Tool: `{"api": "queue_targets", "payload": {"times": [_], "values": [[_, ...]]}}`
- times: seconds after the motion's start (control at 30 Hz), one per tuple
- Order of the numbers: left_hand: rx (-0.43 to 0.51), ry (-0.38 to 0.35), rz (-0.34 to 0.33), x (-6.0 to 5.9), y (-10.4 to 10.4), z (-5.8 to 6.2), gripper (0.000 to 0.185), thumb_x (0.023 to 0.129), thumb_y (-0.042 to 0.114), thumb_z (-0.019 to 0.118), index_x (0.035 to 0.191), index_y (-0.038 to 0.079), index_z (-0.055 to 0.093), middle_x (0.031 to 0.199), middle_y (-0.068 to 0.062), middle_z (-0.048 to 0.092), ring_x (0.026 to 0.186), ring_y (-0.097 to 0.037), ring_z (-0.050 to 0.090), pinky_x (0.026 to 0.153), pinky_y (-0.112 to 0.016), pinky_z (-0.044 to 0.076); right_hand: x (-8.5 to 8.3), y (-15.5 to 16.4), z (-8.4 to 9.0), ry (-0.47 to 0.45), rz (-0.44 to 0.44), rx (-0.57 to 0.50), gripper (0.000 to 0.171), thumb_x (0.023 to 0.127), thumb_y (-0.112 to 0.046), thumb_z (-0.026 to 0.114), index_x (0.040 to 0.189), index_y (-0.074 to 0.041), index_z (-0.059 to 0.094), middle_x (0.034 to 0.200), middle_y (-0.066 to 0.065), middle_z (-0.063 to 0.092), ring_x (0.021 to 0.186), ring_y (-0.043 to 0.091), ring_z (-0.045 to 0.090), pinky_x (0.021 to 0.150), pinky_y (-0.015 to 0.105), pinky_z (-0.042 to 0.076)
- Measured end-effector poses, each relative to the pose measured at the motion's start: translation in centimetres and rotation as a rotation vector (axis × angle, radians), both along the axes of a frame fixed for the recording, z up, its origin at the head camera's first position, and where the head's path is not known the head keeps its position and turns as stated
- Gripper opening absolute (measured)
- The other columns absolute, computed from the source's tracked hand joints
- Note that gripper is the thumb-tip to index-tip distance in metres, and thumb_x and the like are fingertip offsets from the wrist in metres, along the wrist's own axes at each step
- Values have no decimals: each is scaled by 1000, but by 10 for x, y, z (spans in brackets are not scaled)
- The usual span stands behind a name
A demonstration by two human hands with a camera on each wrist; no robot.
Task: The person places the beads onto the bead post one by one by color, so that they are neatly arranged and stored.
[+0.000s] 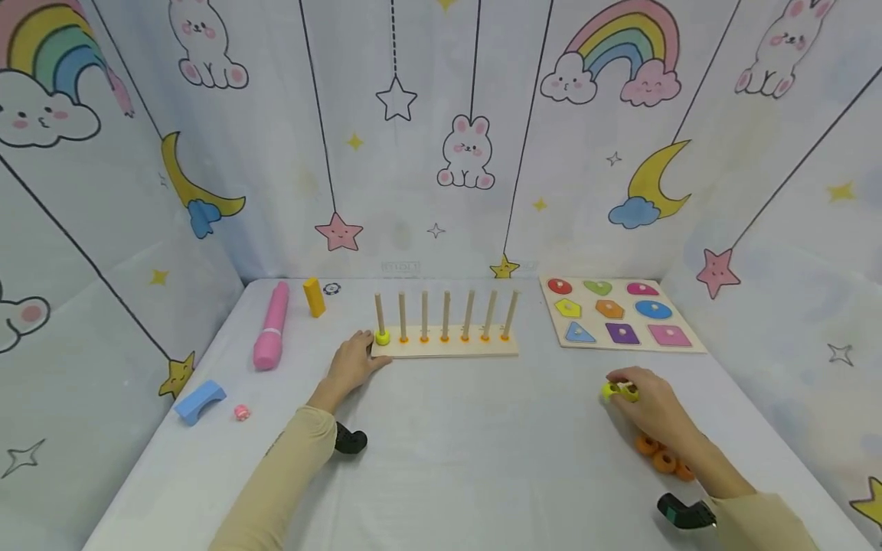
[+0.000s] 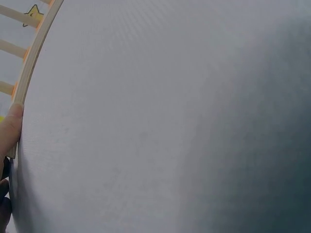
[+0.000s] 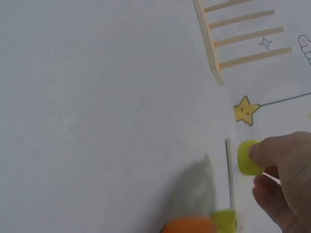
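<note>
A wooden peg rack (image 1: 448, 350) with several upright dowels stands at mid-table, a yellow-green ring bead (image 1: 382, 337) around its leftmost peg. My left hand (image 1: 353, 363) grips the rack's left end, thumb along the front edge; the left wrist view shows that thumb (image 2: 10, 128) against the base. Over at the right, my right hand (image 1: 651, 402) pinches a yellow-green bead (image 3: 249, 158) between thumb and fingers. Another yellow-green bead (image 3: 224, 221) sits lower, beside an orange bead (image 3: 189, 225). Several orange beads (image 1: 664, 461) lie under the right wrist.
A shape puzzle board (image 1: 599, 334) lies at the back right. On the left are a pink bottle-like object (image 1: 272, 329), a yellow block (image 1: 314, 297), a blue arch block (image 1: 200, 401) and a small pink piece (image 1: 241, 412). Patterned cloth walls enclose the table.
</note>
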State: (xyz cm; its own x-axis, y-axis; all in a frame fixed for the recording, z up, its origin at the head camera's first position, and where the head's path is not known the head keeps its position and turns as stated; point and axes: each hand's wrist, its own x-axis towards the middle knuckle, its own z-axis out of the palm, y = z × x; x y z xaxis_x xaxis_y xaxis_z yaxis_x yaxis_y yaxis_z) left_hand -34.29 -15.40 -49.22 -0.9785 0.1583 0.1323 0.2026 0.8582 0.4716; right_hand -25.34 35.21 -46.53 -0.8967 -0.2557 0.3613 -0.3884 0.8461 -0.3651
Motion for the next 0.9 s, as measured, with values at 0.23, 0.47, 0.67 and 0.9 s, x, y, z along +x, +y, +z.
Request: {"api": "queue_targets", "payload": {"times": [0.23,0.47,0.67,0.9], "values": [[-3,-10,1,-1,-3,3,71,85,36,70,133,-11,45,136,-30,43,128,-45,36,108,-54,30,-38,-62,35,96,188,-195,33,77,7,73,107,-1,63,100,8,65,92,23,65,76,34,57],[11,-26,3,1,-2,2,71,85,34,70,133,-11,44,137,-29,42,129,-44,35,109,-53,28,-73,-145,64,147,371,-274,31,79,6,71,108,-1,62,105,8,65,97,20,63,81,32,56],[12,-12,6,0,-3,-1,70,85,34,71,133,-10,45,138,-28,43,131,-42,34,110,-51,28,-101,-215,81,140,493,-304,28,80,7,70,106,4,62,104,13,65,95,20,63,81,25,55],[44,-39,11,0,-3,-1,73,84,36,71,135,-9,44,139,-27,42,132,-42,33,110,-51,27,-122,-291,87,127,567,-321,25,82,9,65,107,6,60,104,17,63,96,21,63,82,17,52]]}}
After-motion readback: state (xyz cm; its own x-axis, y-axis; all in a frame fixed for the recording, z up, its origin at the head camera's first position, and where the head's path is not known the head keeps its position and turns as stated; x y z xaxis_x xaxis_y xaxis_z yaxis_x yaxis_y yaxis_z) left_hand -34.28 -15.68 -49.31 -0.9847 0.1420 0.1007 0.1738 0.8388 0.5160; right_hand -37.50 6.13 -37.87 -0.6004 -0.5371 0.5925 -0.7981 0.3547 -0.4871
